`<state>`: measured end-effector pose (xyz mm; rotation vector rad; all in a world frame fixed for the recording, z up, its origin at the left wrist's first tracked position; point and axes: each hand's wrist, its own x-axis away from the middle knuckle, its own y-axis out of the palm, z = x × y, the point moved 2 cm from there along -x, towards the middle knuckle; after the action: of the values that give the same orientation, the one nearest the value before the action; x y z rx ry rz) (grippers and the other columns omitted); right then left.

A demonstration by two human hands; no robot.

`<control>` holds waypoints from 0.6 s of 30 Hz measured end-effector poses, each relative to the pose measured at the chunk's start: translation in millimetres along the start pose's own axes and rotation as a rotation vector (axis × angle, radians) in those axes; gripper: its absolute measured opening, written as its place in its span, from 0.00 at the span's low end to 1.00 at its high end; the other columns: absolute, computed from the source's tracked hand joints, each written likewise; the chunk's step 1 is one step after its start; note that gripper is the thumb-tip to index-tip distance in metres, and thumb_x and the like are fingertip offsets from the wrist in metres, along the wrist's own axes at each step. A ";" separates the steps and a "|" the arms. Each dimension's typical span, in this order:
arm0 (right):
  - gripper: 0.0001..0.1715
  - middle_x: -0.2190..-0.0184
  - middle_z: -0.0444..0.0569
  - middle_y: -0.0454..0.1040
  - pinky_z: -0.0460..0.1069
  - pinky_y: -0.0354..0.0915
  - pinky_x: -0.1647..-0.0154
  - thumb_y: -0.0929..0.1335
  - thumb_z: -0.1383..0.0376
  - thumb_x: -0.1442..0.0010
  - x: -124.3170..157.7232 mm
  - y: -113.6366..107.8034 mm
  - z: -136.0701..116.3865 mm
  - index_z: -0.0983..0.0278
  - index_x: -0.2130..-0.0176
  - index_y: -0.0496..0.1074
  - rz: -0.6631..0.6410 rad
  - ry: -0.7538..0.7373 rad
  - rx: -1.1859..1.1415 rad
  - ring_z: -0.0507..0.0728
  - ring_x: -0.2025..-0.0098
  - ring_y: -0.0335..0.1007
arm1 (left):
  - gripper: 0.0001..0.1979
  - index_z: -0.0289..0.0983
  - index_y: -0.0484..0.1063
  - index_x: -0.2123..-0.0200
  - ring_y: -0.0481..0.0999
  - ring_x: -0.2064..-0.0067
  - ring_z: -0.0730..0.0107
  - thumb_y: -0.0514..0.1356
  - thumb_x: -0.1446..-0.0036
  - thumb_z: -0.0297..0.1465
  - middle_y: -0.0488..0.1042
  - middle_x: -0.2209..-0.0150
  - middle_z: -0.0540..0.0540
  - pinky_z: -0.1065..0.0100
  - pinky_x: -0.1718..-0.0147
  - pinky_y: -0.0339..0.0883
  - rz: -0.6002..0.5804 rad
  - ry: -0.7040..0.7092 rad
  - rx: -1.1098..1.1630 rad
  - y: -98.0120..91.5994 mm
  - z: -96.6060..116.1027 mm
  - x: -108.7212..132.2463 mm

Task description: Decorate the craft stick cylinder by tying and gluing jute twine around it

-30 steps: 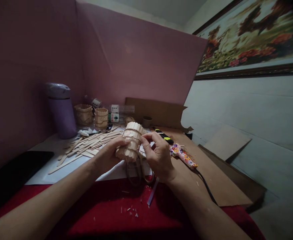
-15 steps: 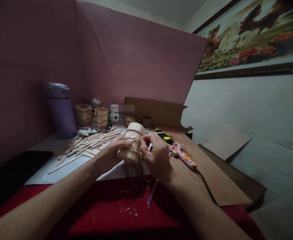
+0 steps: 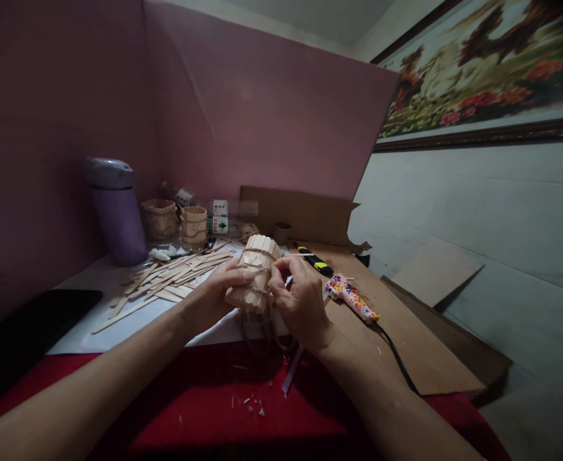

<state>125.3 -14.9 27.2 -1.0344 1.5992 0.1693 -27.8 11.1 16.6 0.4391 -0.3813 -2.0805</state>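
Note:
A small cup faced with wooden craft sticks (image 3: 255, 267) is tilted in front of me above the table edge, with twine (image 3: 262, 251) wound around it. My left hand (image 3: 226, 283) is wrapped round its left side, thumb across the sticks. At its right side, the fingers of my right hand (image 3: 297, 291) pinch the twine against the cup. Loose loops of twine (image 3: 257, 333) hang below it. A thin pale stick (image 3: 302, 255) shows just above my right hand; whether the hand holds it I cannot tell.
Craft sticks (image 3: 176, 278) lie heaped on white paper at left. Behind them stand two stick-covered cups (image 3: 194, 227) and a purple bottle (image 3: 118, 214). A utility knife (image 3: 314, 260) and a flower-patterned glue gun (image 3: 353, 299) with a black cord lie on the brown board (image 3: 406, 346). Scraps litter the red cloth (image 3: 205, 410).
Almost nothing differs. My right-hand fingers have shifted very slightly at the twine, and the hanging loops have moved a little.

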 end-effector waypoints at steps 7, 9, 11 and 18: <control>0.07 0.70 0.46 0.75 0.49 0.61 0.65 0.64 0.67 0.37 2.9 0.5 -1.2 0.63 0.67 0.71 -0.067 -0.003 0.047 0.55 0.68 0.70 | 0.22 0.32 0.73 0.57 0.76 0.68 0.65 0.71 0.54 0.35 0.78 0.64 0.42 0.69 0.72 0.68 0.077 -0.023 -0.068 2.4 0.4 0.2; 0.07 0.69 0.47 0.76 0.48 0.62 0.65 0.64 0.67 0.37 3.6 1.6 -2.3 0.62 0.67 0.71 -0.087 -0.012 0.037 0.54 0.68 0.71 | 0.21 0.32 0.73 0.58 0.77 0.69 0.66 0.71 0.55 0.33 0.78 0.66 0.42 0.70 0.72 0.68 0.125 -0.017 -0.075 3.2 0.4 0.3; 0.08 0.69 0.47 0.76 0.48 0.63 0.65 0.64 0.67 0.36 3.3 1.9 -3.4 0.62 0.67 0.71 -0.087 -0.011 0.002 0.55 0.67 0.71 | 0.18 0.33 0.73 0.60 0.76 0.70 0.67 0.71 0.55 0.29 0.78 0.67 0.44 0.70 0.72 0.69 0.165 -0.009 -0.050 3.5 0.6 0.7; 0.10 0.71 0.46 0.75 0.47 0.63 0.69 0.63 0.64 0.34 -1.4 -3.1 -4.0 0.62 0.66 0.71 -0.005 0.106 -0.176 0.54 0.70 0.70 | 0.12 0.32 0.75 0.64 0.76 0.72 0.65 0.66 0.53 0.29 0.78 0.70 0.42 0.66 0.73 0.72 0.124 -0.126 0.130 1.8 2.9 5.1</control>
<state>124.5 -18.5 31.0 -1.2000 1.7002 0.2593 -30.3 6.1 19.1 0.3523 -0.6055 -1.9745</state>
